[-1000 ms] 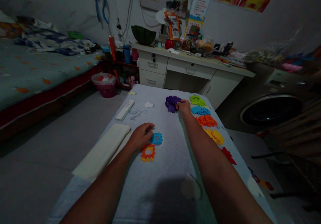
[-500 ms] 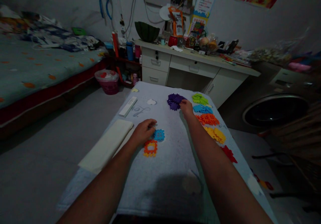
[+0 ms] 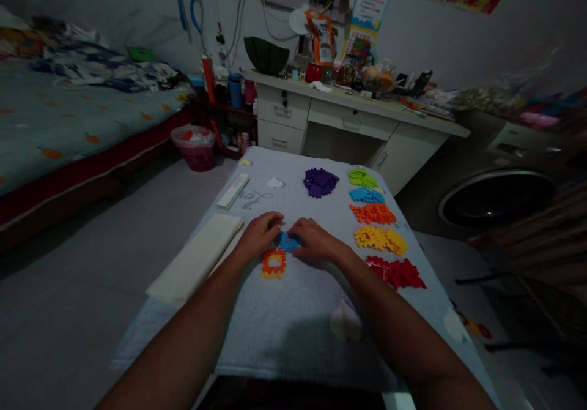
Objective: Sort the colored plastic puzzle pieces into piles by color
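A blue interlocking building piece (image 3: pixel 288 242) lies between my two hands on the cloth-covered table. My left hand (image 3: pixel 259 236) curls at its left side, fingers bent and gripping its edge. From the right, my right hand (image 3: pixel 314 240) reaches over the piece with its fingers together; whatever its fingertips hold is hidden. Just below, an orange and yellow square frame piece (image 3: pixel 274 264) with an open centre sits near the blue one. Farther off is a pile of purple pieces (image 3: pixel 320 182).
Along the table's right side lie piles of green (image 3: pixel 362 177), blue (image 3: pixel 365 195), orange (image 3: pixel 373 213), yellow (image 3: pixel 380 240) and red pieces (image 3: pixel 397 272). On the left are a folded cream cloth (image 3: pixel 197 257) and a white box (image 3: pixel 233 191). A white desk (image 3: pixel 282 116) stands behind.
My right hand has left the purple pile and come back toward me, beside my left hand at the blue piece. My left hand has stayed almost in place. The view has shifted slightly.
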`<action>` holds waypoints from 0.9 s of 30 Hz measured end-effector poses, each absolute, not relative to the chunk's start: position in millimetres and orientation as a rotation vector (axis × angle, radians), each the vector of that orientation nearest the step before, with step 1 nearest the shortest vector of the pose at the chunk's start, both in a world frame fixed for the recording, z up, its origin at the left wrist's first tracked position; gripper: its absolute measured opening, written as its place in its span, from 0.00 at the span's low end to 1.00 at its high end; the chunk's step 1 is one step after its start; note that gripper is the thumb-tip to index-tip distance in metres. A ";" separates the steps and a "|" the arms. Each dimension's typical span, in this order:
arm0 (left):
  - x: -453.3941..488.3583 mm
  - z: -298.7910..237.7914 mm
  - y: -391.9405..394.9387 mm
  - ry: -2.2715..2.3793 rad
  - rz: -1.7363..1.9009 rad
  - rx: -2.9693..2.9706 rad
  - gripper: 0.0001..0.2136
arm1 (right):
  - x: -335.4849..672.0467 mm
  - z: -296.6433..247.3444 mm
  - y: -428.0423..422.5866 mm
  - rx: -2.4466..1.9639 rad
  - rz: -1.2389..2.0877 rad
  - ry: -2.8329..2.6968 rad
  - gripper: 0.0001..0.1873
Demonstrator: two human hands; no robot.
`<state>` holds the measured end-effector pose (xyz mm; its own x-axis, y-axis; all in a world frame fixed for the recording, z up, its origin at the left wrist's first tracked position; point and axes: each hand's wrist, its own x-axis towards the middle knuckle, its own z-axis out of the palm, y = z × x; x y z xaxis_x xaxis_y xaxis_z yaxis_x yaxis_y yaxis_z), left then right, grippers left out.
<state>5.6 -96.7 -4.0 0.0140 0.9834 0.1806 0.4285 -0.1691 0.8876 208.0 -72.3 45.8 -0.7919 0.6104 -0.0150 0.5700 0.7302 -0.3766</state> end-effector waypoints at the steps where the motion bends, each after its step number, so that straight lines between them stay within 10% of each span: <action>1: 5.8 -3.7 -96.8 1.465 1.120 1.665 0.17 | 207.2 45.0 -75.6 -0.984 0.508 -2.842 0.19; 27: 6.5 -0.9 -98.5 1.482 1.049 1.646 0.15 | 367.8 71.1 51.1 -1.822 0.287 -1.709 0.10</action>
